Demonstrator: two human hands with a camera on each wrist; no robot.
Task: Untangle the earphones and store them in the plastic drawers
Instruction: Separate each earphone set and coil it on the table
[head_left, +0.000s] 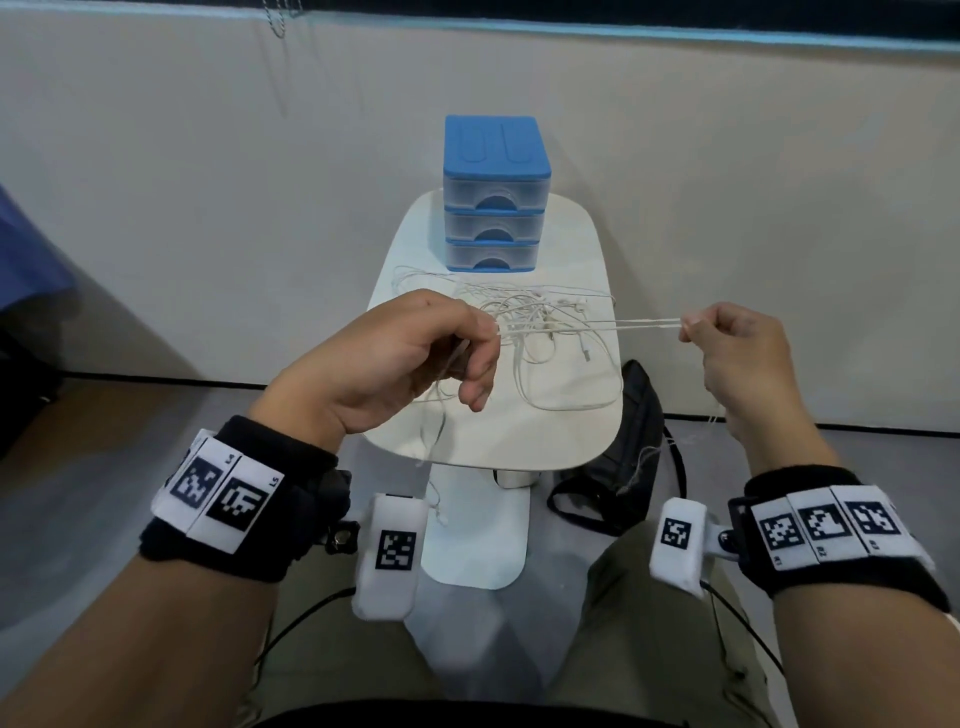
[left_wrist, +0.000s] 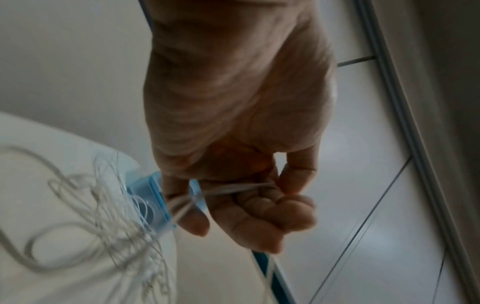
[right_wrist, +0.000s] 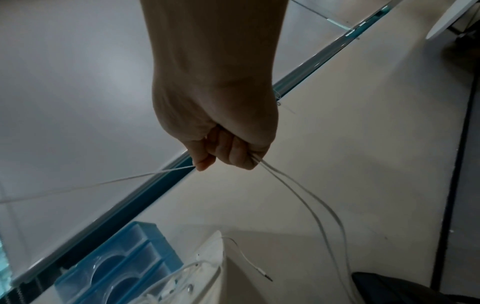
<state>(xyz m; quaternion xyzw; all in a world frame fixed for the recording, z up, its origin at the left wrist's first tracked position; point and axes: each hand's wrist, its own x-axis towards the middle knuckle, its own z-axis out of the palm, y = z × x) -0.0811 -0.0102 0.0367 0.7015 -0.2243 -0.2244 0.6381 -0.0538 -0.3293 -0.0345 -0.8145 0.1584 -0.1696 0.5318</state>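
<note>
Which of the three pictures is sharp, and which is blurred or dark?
Head view: sharpest, evenly lit, though the wide lens bends the wall's upper edge; the drawers and the taut cable read clearly. Left wrist view: dim, and the cable tangle on the table is smeared by blur. Right wrist view: the right hand is fairly clear but shaded, and the picture is dim.

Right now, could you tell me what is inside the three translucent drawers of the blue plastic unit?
All three translucent drawers of the blue plastic unit are closed; their frosted fronts hide any contents. The tangled white earphones lie outside on the white table.
</note>
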